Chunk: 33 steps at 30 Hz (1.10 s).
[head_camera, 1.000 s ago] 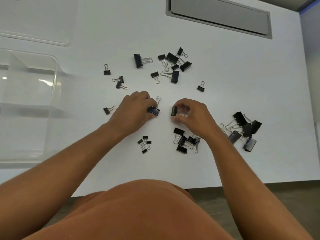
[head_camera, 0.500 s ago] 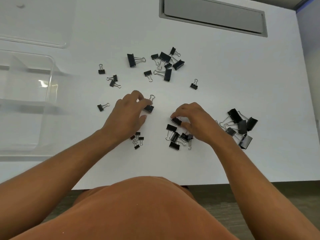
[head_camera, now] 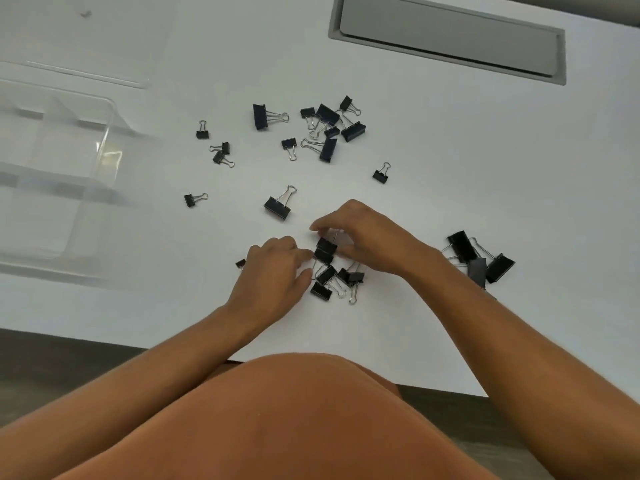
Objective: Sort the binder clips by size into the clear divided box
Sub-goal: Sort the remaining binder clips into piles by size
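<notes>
Black binder clips of several sizes lie scattered on the white table (head_camera: 450, 168). The clear divided box (head_camera: 105, 140) stands at the left with no clips visible inside. My right hand (head_camera: 370, 237) pinches a medium clip (head_camera: 327, 244) at the top of a small pile of medium clips (head_camera: 329, 282). My left hand (head_camera: 273, 271) rests beside it, its curled fingertips touching another clip (head_camera: 322, 256) in that pile, thumb apart. One medium clip (head_camera: 277, 206) lies alone just behind my hands. A tiny clip (head_camera: 240, 263) peeks out left of my left hand.
Large clips (head_camera: 479, 258) are heaped to the right of my right forearm. A mixed cluster (head_camera: 327, 128) lies farther back, with small clips (head_camera: 221, 154) spread toward the box. A clear lid (head_camera: 86, 72) lies behind the box. A grey hatch (head_camera: 446, 39) is set in the table's far side.
My left hand let go of the medium clip, which now lies alone, and moved right to the pile. My right hand stayed at the pile, holding a clip there.
</notes>
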Each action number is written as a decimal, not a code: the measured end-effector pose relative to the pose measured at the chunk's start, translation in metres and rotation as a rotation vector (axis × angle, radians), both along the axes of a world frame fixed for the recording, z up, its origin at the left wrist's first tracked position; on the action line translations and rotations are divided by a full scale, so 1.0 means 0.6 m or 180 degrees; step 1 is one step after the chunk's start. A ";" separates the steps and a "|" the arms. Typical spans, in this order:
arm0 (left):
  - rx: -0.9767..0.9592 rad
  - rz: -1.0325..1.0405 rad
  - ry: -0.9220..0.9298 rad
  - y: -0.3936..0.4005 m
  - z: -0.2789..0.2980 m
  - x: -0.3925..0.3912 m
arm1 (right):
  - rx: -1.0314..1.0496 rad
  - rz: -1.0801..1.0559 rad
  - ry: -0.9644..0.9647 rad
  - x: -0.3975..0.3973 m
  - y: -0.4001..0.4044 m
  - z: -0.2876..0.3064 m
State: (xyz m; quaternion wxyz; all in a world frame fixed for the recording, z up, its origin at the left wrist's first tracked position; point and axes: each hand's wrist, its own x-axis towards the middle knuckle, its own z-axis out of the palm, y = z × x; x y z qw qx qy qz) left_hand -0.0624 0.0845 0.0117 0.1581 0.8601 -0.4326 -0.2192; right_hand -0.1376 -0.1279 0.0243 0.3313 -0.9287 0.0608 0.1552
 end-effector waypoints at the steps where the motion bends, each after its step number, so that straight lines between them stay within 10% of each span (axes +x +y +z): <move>1: 0.0025 0.0085 -0.0013 -0.002 0.001 -0.006 | 0.0027 0.0059 0.0031 0.000 -0.003 0.002; 14: -0.0030 0.0747 0.0058 -0.013 -0.007 -0.058 | 0.0049 0.0375 0.0048 -0.055 -0.020 -0.021; 22: 0.0285 0.1516 -0.1241 -0.049 -0.008 0.026 | 0.0652 -0.0581 -0.0303 -0.098 -0.014 -0.038; 33: -0.0320 0.1442 -0.0131 -0.072 -0.019 0.048 | -0.0407 -0.1360 -0.1179 0.094 -0.059 -0.033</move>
